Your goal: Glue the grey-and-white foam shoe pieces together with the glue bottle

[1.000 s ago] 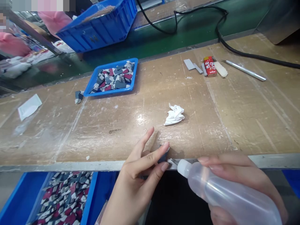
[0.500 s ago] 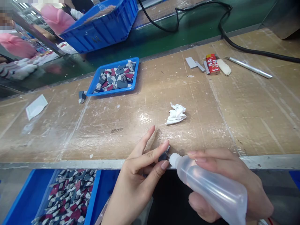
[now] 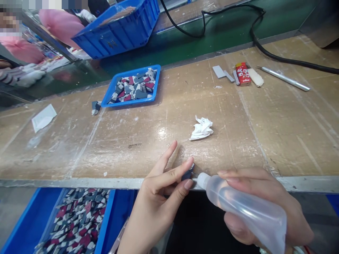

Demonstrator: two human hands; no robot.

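Near the front edge of the bench, my left hand [image 3: 165, 188] pinches a small dark blue-grey piece [image 3: 188, 173] between thumb and finger; much of the piece is hidden by the fingers. One finger sticks up away from the pinch. My right hand [image 3: 272, 201] is wrapped round a translucent squeeze bottle [image 3: 243, 208], tilted with its white cap toward the piece. A thin tip at the cap points at the piece, with a small gap visible. A crumpled white tissue [image 3: 202, 129] lies just beyond my hands.
A blue tray [image 3: 129, 103] of grey, white and maroon pieces stands behind, loose pieces [image 3: 95, 107] beside it. A blue bin [image 3: 106, 211] of similar pieces sits below the edge. Farther right lie a red box [image 3: 243, 74] and craft knife [image 3: 284, 78]. Co-workers' pink sleeves [image 3: 60, 24] show far left.
The bottle in my right hand has drawn back slightly to the right, away from the piece. My left hand keeps its pinch. The whole view has shifted a little.
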